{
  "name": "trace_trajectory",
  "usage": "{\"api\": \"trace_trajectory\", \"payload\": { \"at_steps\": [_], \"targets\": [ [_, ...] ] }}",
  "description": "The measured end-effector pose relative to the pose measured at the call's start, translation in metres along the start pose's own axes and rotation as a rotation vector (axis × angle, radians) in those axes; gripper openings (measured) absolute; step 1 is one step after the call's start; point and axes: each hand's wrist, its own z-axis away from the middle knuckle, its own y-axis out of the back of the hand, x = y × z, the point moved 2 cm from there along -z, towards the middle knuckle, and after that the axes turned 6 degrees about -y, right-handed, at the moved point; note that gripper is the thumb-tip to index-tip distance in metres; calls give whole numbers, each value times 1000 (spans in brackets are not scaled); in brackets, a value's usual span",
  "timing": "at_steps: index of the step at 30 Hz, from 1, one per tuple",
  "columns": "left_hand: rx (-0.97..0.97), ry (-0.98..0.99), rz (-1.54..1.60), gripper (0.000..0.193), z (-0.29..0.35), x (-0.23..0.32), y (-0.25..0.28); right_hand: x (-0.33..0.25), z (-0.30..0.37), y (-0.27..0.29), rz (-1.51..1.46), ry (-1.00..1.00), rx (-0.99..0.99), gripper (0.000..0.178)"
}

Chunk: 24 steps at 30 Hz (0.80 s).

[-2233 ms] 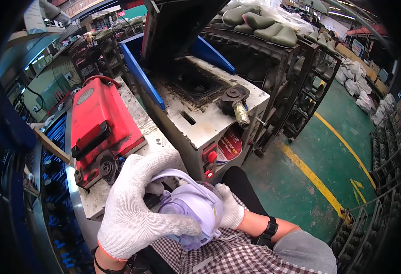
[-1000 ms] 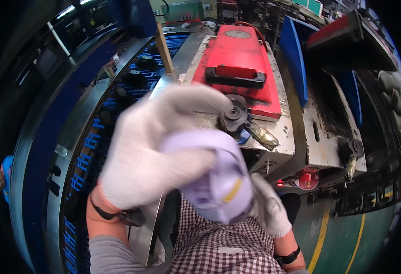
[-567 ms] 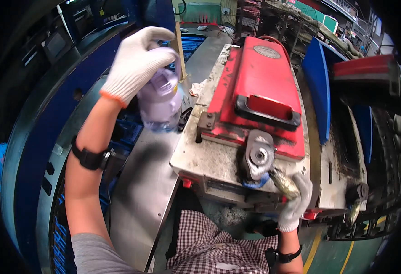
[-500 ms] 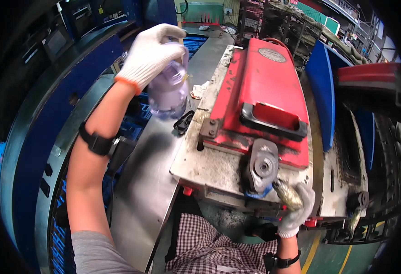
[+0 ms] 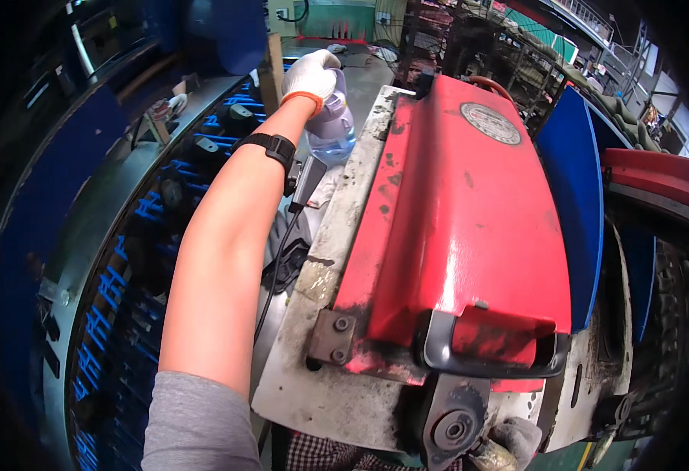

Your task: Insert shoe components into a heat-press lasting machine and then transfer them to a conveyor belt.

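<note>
Left hand, white knit glove [image 5: 310, 76], curled tight round the loop of the lilac plastic bottle with clear base [image 5: 330, 130]; bottle sits below and slightly right of the fist, beside the stained off-white metal plate [image 5: 325, 404]; can't tell if its base bears on anything; risk: top-loop hold leaves the body free to swing, base could clip the plate edge; right hand, grey-white glove [image 5: 519, 438], at the gold-wrapped lever handle [image 5: 492, 457], closure unclear; stray pull could shift the lever.

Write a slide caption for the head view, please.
Gloved left hand holds a lilac bottle; right hand on a wrapped handle.
</note>
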Motion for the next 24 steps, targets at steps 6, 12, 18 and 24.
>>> {"api": "trace_trajectory", "payload": {
  "at_steps": [6, 12, 18, 24],
  "targets": [
    [-148, -7, -25, 37, 3, -26, -23, 7, 7, -2, -42, -1, 51, 30],
    [-210, -160, -60, 44, 50, 65, 46, 13, 40, 16, -712, -401, -163, 90],
    [-188, -899, 431, 29, 201, 227, 154, -23, -29, 33, -860, -606, -834, 42],
    [-469, -934, 177, 36, 281, 288, 155, -63, 2, 27, -877, -582, -965, 46]
  ]
}}
